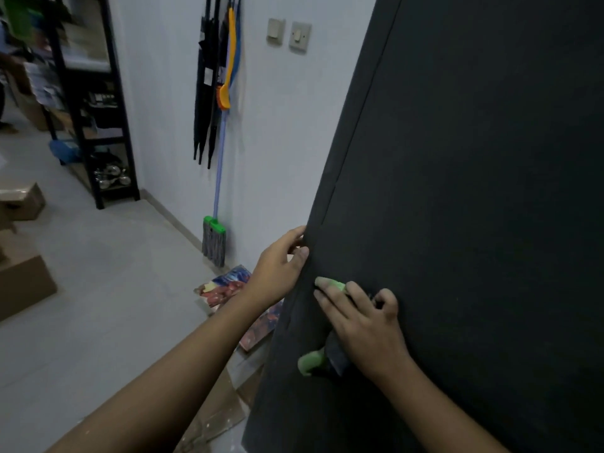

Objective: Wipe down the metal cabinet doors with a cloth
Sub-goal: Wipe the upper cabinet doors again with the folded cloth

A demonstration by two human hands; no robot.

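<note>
A tall black metal cabinet door (474,191) fills the right half of the view. My left hand (281,266) grips its left edge, fingers curled round the edge and thumb on the front. My right hand (362,325) presses a cloth (312,361) flat against the door's lower left part. The cloth is green and dark, and it shows above my fingers and below my palm; most of it is hidden under the hand.
A mop (214,240) leans on the white wall, with a brush (228,76) and dark umbrellas (206,93) hung above. Printed boards (225,286) and flattened cardboard (225,410) lie at the cabinet's foot. Black shelving (88,103) and cardboard boxes (23,282) stand to the left.
</note>
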